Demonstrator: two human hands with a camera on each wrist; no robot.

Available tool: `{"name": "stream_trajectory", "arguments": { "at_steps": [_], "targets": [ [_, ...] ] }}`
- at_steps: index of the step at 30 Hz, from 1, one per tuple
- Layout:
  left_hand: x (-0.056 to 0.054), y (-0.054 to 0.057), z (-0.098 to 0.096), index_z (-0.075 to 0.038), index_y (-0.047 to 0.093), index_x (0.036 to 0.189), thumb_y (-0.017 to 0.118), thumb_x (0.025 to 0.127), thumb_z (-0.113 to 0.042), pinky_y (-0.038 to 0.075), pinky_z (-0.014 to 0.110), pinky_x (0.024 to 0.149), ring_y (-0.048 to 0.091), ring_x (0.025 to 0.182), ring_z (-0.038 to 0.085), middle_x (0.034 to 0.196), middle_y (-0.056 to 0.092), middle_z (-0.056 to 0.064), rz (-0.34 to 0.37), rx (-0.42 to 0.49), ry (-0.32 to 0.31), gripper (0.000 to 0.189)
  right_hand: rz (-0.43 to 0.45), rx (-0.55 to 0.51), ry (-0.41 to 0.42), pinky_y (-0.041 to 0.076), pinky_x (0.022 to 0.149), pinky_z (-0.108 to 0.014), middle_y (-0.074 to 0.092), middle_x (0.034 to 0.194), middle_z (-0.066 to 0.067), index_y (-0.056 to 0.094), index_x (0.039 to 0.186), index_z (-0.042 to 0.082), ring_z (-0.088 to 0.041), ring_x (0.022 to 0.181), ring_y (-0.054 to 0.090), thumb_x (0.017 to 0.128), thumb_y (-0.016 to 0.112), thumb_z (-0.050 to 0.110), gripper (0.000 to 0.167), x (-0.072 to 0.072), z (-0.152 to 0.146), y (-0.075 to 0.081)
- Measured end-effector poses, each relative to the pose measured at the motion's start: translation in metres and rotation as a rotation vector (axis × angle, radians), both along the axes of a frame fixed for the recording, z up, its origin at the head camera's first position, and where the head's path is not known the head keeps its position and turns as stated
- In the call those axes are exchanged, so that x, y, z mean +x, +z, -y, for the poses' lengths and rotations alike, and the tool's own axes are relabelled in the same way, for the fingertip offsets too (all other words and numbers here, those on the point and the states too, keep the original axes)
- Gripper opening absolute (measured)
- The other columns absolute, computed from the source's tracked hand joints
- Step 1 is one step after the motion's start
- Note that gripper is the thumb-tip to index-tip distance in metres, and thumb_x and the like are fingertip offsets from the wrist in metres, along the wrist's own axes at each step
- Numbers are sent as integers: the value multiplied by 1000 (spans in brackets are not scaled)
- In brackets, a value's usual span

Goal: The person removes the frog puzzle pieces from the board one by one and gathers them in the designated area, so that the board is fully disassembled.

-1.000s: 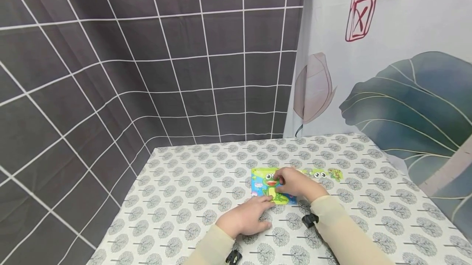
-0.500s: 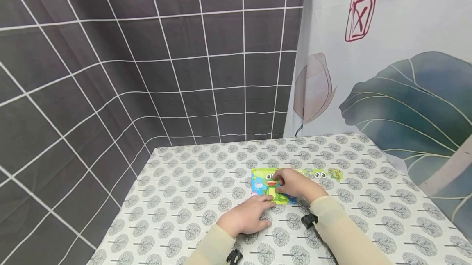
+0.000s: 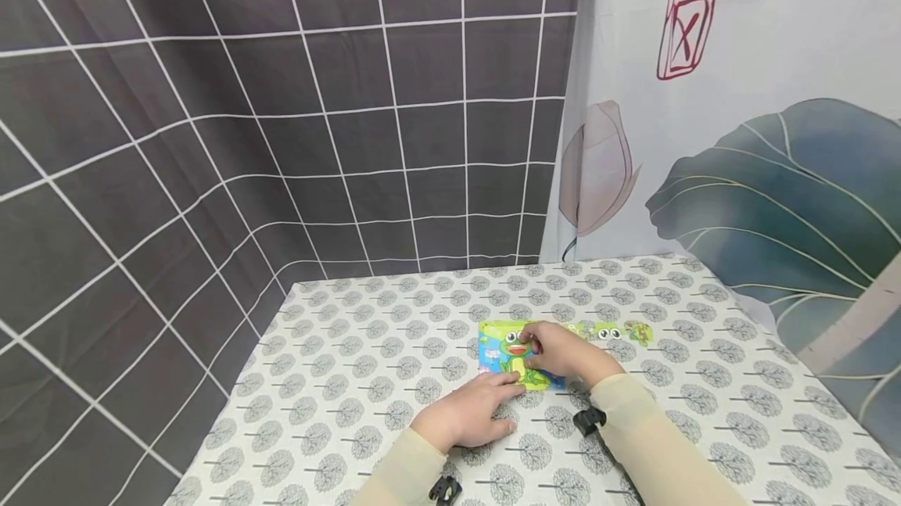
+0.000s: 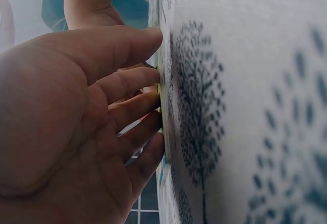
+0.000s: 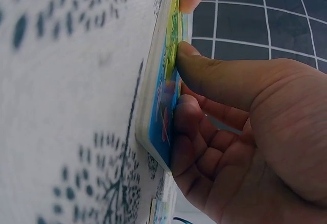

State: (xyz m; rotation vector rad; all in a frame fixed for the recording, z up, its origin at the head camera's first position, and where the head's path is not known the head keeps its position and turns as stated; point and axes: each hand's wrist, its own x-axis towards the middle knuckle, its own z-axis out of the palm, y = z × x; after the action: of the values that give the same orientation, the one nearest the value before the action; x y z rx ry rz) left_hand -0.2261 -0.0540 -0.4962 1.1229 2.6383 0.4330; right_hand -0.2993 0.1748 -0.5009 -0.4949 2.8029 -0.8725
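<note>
A bright frog jigsaw puzzle (image 3: 493,353) in a thin tray lies flat on the cloth, with a green frog, a red mouth and a blue pond. My left hand (image 3: 470,412) reaches in from the near left, its extended fingertips resting on the puzzle's front edge. In the left wrist view those fingers (image 4: 135,104) meet the tray's thin side. My right hand (image 3: 563,349) comes from the right, thumb and curled fingers pinching at the puzzle's right part. In the right wrist view the thumb (image 5: 219,75) presses the surface; the piece at the fingertips is mostly hidden.
To the right of the puzzle lie loose pieces: a green one with two frog eyes (image 3: 608,333) and a patterned green-brown one (image 3: 639,332). A tree-print cloth (image 3: 338,389) covers the table. A dark grid curtain (image 3: 422,138) and a white leaf-print curtain (image 3: 633,37) stand behind.
</note>
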Motion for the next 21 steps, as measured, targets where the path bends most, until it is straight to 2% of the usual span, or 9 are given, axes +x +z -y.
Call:
{"name": "stream_trajectory", "arguments": {
  "at_steps": [6, 14, 21],
  "targets": [
    [1, -1, 0, -20, 51, 157, 71, 99, -35, 32, 41, 125, 35, 153, 26, 166, 39, -2, -2, 0, -2, 63, 8, -10, 3, 47, 63, -32, 56, 79, -1, 68, 114, 9, -16, 69, 50, 89, 84, 10, 30, 1, 0, 0],
    [1, 0, 0, -19, 51, 156, 71, 98, -34, 30, 42, 126, 35, 153, 25, 166, 40, -1, -13, 0, -6, 63, -30, -10, 22, 49, 65, -30, 57, 80, 1, 65, 113, 9, -14, 68, 52, 87, 85, 10, 33, -3, -2, -1],
    [2, 0, 1, -20, 50, 157, 71, 99, -33, 30, 40, 126, 35, 153, 24, 166, 39, -2, -12, -1, -7, 63, -99, -25, 9, 52, 65, -30, 57, 78, 4, 69, 105, 9, -12, 66, 54, 89, 81, 6, 20, -5, -1, -1]
  ]
}}
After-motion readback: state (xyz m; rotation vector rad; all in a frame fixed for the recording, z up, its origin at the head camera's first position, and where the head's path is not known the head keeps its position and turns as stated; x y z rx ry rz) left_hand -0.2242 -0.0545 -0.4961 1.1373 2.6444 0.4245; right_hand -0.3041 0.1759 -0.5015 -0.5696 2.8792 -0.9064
